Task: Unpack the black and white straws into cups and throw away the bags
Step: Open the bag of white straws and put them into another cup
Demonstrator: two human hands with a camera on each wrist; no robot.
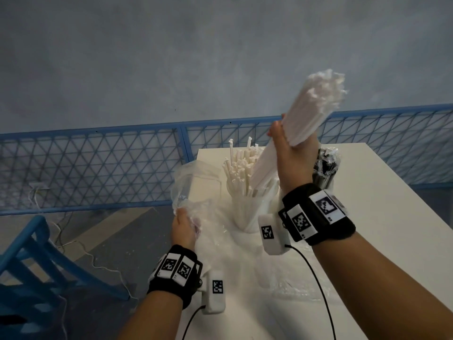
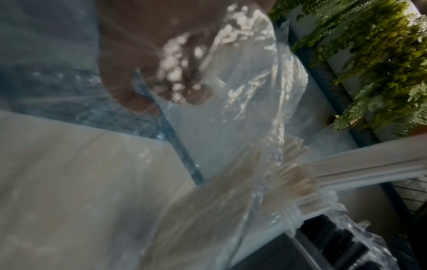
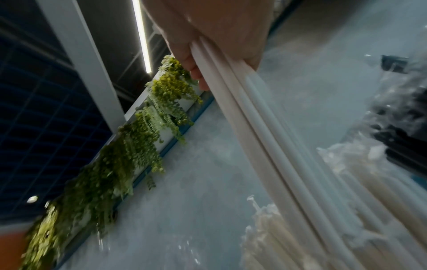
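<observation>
My right hand (image 1: 291,153) grips a thick bundle of white straws (image 1: 311,111) around its middle, tilted over the white cup (image 1: 247,212); the bundle's lower end dips among the white straws (image 1: 241,165) that stand in that cup. In the right wrist view the bundle (image 3: 265,131) runs down from my curled fingers (image 3: 196,71). My left hand (image 1: 182,228) holds an empty clear bag (image 1: 193,187) by its crumpled end, left of the cup. The left wrist view looks through that bag (image 2: 242,113). Black straws (image 1: 326,168), in clear wrap, stand behind my right wrist.
The white table (image 1: 382,217) reaches to the right. More clear plastic (image 1: 294,285) lies on it near me. A blue mesh fence (image 1: 98,168) runs behind the table, and a blue chair (image 1: 36,261) stands on the floor at the left.
</observation>
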